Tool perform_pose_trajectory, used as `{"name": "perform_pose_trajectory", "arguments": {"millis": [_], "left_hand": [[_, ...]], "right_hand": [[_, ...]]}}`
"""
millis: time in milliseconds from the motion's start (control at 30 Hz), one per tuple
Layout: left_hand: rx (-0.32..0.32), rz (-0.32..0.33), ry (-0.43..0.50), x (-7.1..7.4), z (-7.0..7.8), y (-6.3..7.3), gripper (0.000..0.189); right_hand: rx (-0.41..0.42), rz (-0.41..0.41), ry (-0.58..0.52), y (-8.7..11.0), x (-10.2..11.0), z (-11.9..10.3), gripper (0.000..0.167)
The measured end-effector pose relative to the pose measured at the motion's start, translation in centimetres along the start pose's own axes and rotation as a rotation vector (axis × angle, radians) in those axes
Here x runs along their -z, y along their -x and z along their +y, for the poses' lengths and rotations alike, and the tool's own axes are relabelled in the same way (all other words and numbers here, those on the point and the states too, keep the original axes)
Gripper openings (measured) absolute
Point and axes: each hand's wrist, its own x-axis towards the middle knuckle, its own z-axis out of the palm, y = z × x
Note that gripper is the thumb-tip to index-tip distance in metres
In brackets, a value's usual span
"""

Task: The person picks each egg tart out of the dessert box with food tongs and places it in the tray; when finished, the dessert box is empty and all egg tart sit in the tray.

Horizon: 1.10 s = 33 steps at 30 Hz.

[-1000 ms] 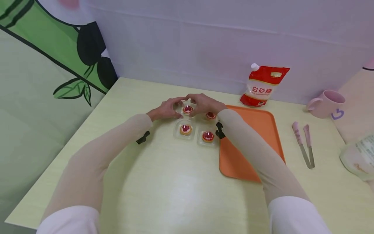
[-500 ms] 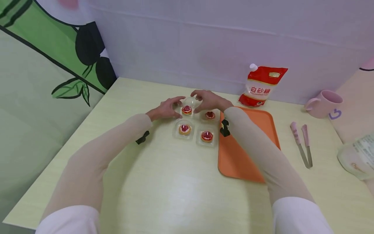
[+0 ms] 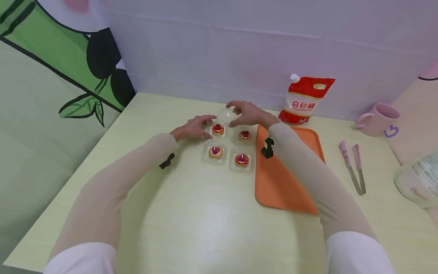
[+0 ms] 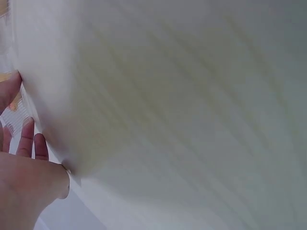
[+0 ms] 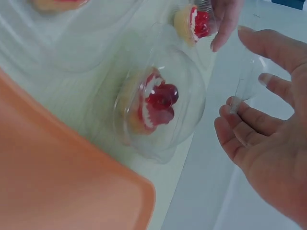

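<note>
In the head view, my right hand (image 3: 251,114) pinches the rim of a clear domed plastic lid (image 3: 225,115), thumb apart from the fingers. The lid stands raised behind an uncovered small red-topped fruit tart (image 3: 218,129); whether it is hinged to the box cannot be told. My left hand (image 3: 192,128) holds the left side of that tart's clear plastic box, thumb at the front and index finger behind. In the right wrist view, a lidded tart box (image 5: 160,103) stands close by. Two more lidded boxes, a left one (image 3: 214,152) and a right one (image 3: 241,160), sit nearer me.
An orange tray (image 3: 287,182) lies under my right forearm. Behind it stands a red and white sugar bag (image 3: 303,102). Further right are a pink mug (image 3: 379,118), two pink-handled knives (image 3: 352,167) and a pale container (image 3: 418,182) at the edge.
My right hand has moved up and right, lifting the clear lid away from the back left tart. My left hand has stayed at the box.
</note>
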Motion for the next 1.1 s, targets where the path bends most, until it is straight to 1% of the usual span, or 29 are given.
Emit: {"name": "perform_pose_trajectory", "arguments": {"millis": [67,133,233,400,500,600,667,733,833,900,1000,1100], "left_hand": [[-0.001,-0.002,-0.009,0.0,-0.1,0.0,0.081],[-0.006,-0.004,-0.014,0.0,-0.2,0.0,0.082],[-0.019,-0.011,0.008,0.0,-0.4,0.0,0.084],[-0.044,-0.037,0.056,0.2,-0.6,0.2,0.088],[-0.038,-0.058,0.09,0.5,-0.6,0.4,0.09],[-0.015,-0.077,0.125,0.6,-0.6,0.5,0.092],[0.002,-0.082,0.145,0.8,-0.6,0.6,0.093],[0.026,-0.078,0.158,1.0,-0.5,0.7,0.092],[0.061,-0.041,0.174,1.8,-0.7,1.1,0.089],[0.061,0.014,0.186,2.4,-0.8,1.4,0.085],[0.005,0.128,0.218,3.4,-0.5,1.6,0.078],[-0.09,0.241,0.202,3.9,0.4,1.7,0.073]], "right_hand": [[0.016,0.017,-0.035,-0.1,-0.1,-0.2,0.066],[0.019,0.03,-0.099,-0.2,-0.2,-0.4,0.063],[0.014,0.035,-0.232,-0.1,-0.2,-0.6,0.061],[0.001,0.016,-0.463,-0.2,0.0,-0.6,0.06],[-0.035,0.011,-0.602,-0.2,0.3,-0.6,0.057],[-0.095,0.007,-0.705,-0.3,0.6,-0.9,0.058],[-0.129,0.004,-0.746,-0.3,0.6,-1.0,0.058],[-0.146,-0.006,-0.754,-0.3,0.7,-1.1,0.059],[-0.141,-0.014,-0.771,-0.3,0.7,-1.3,0.059],[-0.142,-0.004,-0.778,-0.3,0.7,-1.3,0.059],[-0.149,0.021,-0.802,-0.3,0.8,-1.4,0.058],[-0.159,0.026,-0.829,-0.2,0.7,-1.4,0.058]]}}
